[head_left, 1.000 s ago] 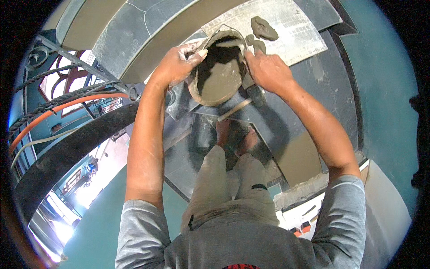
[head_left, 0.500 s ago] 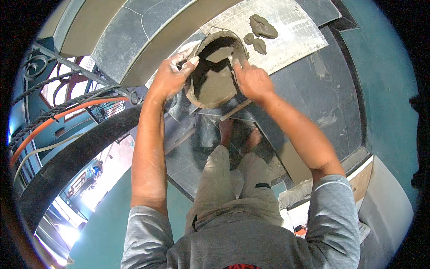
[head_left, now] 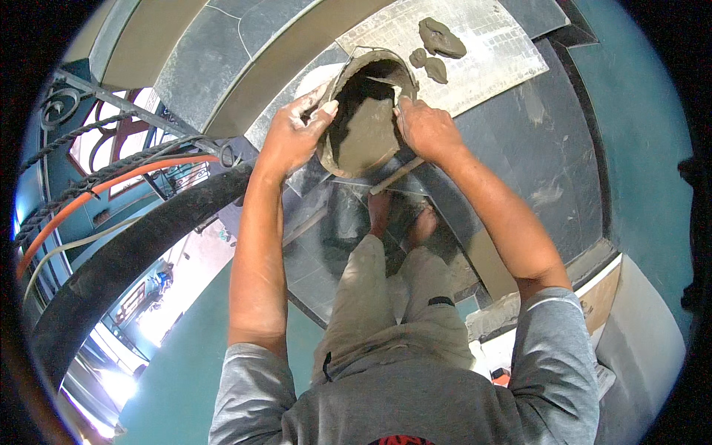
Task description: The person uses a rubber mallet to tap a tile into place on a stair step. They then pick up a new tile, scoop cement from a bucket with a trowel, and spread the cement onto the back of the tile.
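A mortar-crusted bucket (head_left: 324, 159) is tipped toward me, with wet grey mortar (head_left: 367, 133) inside. My left hand (head_left: 295, 137) grips its left rim, thumb over the edge and whitish residue on the fingers. At the opposite rim, my right hand (head_left: 430, 132) is closed around a flat-bladed tool (head_left: 387, 81) reaching into the bucket; its handle is mostly hidden by the fingers. Several lumps of mortar (head_left: 442, 38) lie on the pale board (head_left: 493, 70) beyond the bucket.
Dark tiled steps (head_left: 519, 148) curve around my work spot. A wooden stick (head_left: 397, 176) shows below my right hand. On the left are a metal railing (head_left: 122, 107), an orange hose (head_left: 111, 185) and a thick black curved rail (head_left: 141, 241). A teal wall (head_left: 638, 148) stands at the right.
The flat blade in the bucket has shifted toward the far rim, and more of the mortar surface shows. My left hand still grips the rim. The whole view has shifted slightly.
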Tool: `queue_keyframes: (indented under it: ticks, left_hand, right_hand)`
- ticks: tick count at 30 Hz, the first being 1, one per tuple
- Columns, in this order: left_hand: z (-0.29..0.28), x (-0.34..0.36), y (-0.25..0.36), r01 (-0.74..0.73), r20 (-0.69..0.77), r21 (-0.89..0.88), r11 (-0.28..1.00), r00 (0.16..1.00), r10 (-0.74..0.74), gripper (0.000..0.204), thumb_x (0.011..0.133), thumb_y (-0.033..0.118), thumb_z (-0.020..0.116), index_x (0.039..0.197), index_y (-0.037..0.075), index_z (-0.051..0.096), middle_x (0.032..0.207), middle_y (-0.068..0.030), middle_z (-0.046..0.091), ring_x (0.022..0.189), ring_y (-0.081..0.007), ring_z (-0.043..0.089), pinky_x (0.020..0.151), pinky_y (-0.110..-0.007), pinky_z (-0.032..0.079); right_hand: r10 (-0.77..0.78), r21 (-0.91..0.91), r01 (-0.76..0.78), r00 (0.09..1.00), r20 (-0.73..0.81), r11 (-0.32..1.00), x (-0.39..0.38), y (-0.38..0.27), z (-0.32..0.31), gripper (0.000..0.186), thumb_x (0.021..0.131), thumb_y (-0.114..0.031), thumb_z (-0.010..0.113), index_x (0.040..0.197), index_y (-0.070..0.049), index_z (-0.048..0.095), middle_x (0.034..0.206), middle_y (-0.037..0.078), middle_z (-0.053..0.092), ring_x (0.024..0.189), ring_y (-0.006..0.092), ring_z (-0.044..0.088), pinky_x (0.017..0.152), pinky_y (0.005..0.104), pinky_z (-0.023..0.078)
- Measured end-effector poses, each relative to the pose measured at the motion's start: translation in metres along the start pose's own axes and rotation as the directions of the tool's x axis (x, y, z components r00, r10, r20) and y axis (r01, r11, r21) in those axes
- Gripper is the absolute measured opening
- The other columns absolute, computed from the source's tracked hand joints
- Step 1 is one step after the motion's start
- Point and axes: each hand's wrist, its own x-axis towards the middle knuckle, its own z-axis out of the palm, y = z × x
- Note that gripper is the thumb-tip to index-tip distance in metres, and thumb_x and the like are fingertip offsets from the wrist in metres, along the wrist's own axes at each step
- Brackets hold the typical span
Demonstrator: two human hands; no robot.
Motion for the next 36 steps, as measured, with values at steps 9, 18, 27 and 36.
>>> queue_keyframes:
  ticks: [9,18,27,36]
  left_hand:
    - [0.019,-0.019,-0.006,-0.024,-0.023,0.001,1.0,0.999,0.024,0.047,0.101,0.027,0.073,0.14,0.002,0.066,0.133,-0.0132,0.071,0.123,-0.0184,0.062,0.111,-0.033,0.044]
    - [0.033,-0.023,-0.011,-0.115,-0.046,0.003,0.993,0.992,0.115,0.04,0.099,0.018,0.072,0.136,0.001,0.068,0.122,-0.0105,0.073,0.109,-0.0168,0.065,0.099,-0.031,0.049]
    - [-0.001,-0.004,-0.022,0.002,-0.096,-0.129,0.992,0.995,-0.014,0.047,0.105,0.022,0.068,0.144,-0.003,0.061,0.137,-0.0075,0.067,0.123,-0.0143,0.059,0.109,-0.03,0.044]
    - [-0.02,-0.012,-0.041,0.174,-0.125,-0.556,0.813,0.949,-0.289,0.052,0.107,0.019,0.063,0.156,0.007,0.052,0.142,-0.006,0.064,0.122,-0.0153,0.063,0.102,-0.032,0.055]
  right_hand:
    - [-0.222,0.139,0.209,0.971,0.086,0.968,-0.029,0.002,0.046,0.035,0.107,-0.029,0.047,0.102,0.001,0.064,0.101,0.028,0.072,0.092,0.0495,0.07,0.081,0.0575,0.055]
    - [-0.358,0.693,0.105,0.905,0.231,0.713,-0.03,0.013,0.056,0.04,0.107,-0.031,0.048,0.109,0.004,0.068,0.096,0.02,0.073,0.085,0.0368,0.072,0.077,0.0491,0.056]
    - [-0.574,0.552,-0.783,0.601,0.556,-0.286,-0.057,0.016,0.026,0.05,0.111,-0.047,0.043,0.13,-0.004,0.061,0.076,0.003,0.056,0.051,0.0104,0.05,0.038,0.0243,0.042]
    - [0.178,0.919,-0.06,0.984,-0.011,0.389,-0.105,0.032,-0.037,0.02,0.098,-0.019,0.068,0.11,-0.003,0.065,0.081,0.011,0.067,0.065,0.0247,0.064,0.059,0.035,0.052]
